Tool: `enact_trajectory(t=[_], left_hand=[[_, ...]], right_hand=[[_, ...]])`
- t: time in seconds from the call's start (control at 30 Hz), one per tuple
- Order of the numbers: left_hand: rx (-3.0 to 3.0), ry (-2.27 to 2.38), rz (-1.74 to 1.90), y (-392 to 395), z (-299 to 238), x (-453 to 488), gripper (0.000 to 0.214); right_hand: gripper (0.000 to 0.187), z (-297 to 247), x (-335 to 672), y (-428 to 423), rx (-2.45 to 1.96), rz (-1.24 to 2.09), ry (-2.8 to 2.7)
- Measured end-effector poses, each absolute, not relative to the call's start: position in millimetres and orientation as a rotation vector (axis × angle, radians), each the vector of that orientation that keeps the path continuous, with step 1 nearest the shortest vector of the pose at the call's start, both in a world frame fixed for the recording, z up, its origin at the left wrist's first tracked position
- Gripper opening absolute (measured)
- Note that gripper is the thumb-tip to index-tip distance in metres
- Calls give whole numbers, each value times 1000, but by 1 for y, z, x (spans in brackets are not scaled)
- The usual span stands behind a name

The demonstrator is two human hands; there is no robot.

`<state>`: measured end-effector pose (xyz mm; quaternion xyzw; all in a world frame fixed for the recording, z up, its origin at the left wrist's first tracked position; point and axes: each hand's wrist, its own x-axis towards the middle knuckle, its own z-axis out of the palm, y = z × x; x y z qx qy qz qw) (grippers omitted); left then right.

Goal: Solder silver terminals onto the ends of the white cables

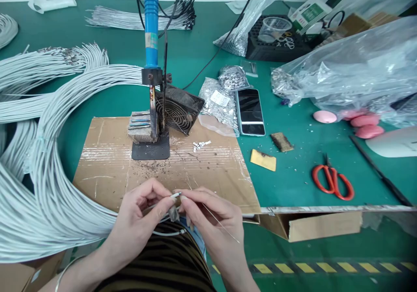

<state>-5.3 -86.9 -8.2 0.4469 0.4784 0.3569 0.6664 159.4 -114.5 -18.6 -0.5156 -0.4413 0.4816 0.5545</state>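
Note:
My left hand (140,216) is pinched shut on the end of a thin white cable (163,233) that loops down over my lap. My right hand (211,216) meets it fingertip to fingertip, pinching a small metal terminal (176,194) at the cable's tip, and a thin bare wire (221,225) slants down past its fingers. Both hands hover just in front of the near edge of a cardboard sheet (107,162). On that sheet stands a soldering iron on a blue-handled stand (151,79), with a few loose metal terminals (201,145) beside it.
Big bundles of white cables (48,162) fill the left of the green table. A small black fan (177,109), bags of metal parts (220,103), a phone (250,111), red scissors (332,181), sponge pieces (263,159) and clear plastic bags (352,70) lie to the right.

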Motion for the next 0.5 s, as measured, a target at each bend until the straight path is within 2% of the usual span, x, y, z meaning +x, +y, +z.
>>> enact_trajectory(t=[0.5], left_hand=[[1187, 1177, 809, -85, -4, -6, 15]], right_hand=[[28, -18, 156, -113, -1200, 1121, -943]])
